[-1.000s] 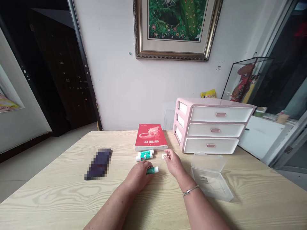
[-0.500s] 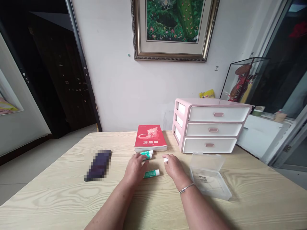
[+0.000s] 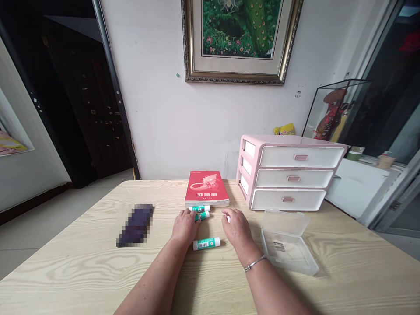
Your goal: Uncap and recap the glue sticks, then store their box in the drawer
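My left hand (image 3: pixel 186 228) is closed over the left end of a green and white glue stick (image 3: pixel 202 215) that lies on the table. Just behind it, a second glue stick (image 3: pixel 200 208) lies along the front edge of a red book (image 3: pixel 207 186). A third glue stick (image 3: pixel 206 243) rests by itself nearer me, its barcode facing up. To the right, my right hand (image 3: pixel 237 228) has its fingers curled round a small white piece (image 3: pixel 228 218), mostly hidden, whose kind I cannot make out.
Right of my right arm stands a clear plastic box (image 3: pixel 288 258) with its lid raised. Behind it is a pink and white drawer unit (image 3: pixel 293 177). A dark, pixelated flat object (image 3: pixel 135 225) lies on the left of the wooden table (image 3: pixel 82 267).
My left hand has drawn back slightly from the nearest glue stick, which now shows fully, a little closer to me with its barcode up. My right hand stays nearly in place.
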Available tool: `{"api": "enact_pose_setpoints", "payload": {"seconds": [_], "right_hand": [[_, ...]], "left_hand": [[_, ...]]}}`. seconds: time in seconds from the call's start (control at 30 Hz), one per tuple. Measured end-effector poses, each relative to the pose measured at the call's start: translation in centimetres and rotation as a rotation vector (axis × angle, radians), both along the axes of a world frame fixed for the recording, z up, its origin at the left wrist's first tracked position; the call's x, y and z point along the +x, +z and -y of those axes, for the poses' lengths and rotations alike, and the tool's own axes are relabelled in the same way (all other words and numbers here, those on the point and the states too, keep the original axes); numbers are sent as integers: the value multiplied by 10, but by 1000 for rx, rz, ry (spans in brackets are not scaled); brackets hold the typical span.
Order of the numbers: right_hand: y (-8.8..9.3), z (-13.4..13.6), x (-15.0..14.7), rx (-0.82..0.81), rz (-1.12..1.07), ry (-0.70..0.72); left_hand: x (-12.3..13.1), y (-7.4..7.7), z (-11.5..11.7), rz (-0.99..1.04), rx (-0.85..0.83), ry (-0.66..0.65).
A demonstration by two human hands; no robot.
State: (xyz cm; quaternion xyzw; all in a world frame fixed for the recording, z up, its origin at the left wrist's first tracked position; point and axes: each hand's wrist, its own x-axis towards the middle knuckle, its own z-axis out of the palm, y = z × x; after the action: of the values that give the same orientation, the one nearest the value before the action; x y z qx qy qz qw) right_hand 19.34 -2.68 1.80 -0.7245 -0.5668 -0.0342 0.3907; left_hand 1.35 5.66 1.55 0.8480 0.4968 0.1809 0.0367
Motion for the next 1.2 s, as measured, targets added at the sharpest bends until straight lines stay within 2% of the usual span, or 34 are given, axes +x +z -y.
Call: {"api": "enact_pose_setpoints", "payload": {"seconds": [0.17,0.3,0.43,0.5,0.67,0.77,0.83,0.9,1.03,1.1,1.2], "right_hand": [[7,5,-7,18,-154,85],[9,8,-9,-12,-313,138],[3,4,-12,-46,-400,199],[2,2,-15,-33,-528,256],[10,4,-25,-3,-1104,389],[16,10,-31,-47,-1278,510],[17,12,-32,-65,-1270,565],[16,13,-31,-23,-1116,547],[17,15,-25,204,-705,386],[20,18,-24,252,-669,360],[23,24,-27,255,-678,446]], "left_hand": [[-2,10,10,12,-15,-59],[-3,19,33,74,34,-199],[0,21,51,203,21,-341],[2,19,54,338,-58,-389],[8,13,53,940,-455,-370],[8,19,58,1075,-527,-471],[8,24,63,1077,-460,-529],[8,26,66,1030,-354,-544],[5,24,63,827,-123,-428],[2,22,59,689,-7,-381],[-2,22,56,489,131,-375]]}}
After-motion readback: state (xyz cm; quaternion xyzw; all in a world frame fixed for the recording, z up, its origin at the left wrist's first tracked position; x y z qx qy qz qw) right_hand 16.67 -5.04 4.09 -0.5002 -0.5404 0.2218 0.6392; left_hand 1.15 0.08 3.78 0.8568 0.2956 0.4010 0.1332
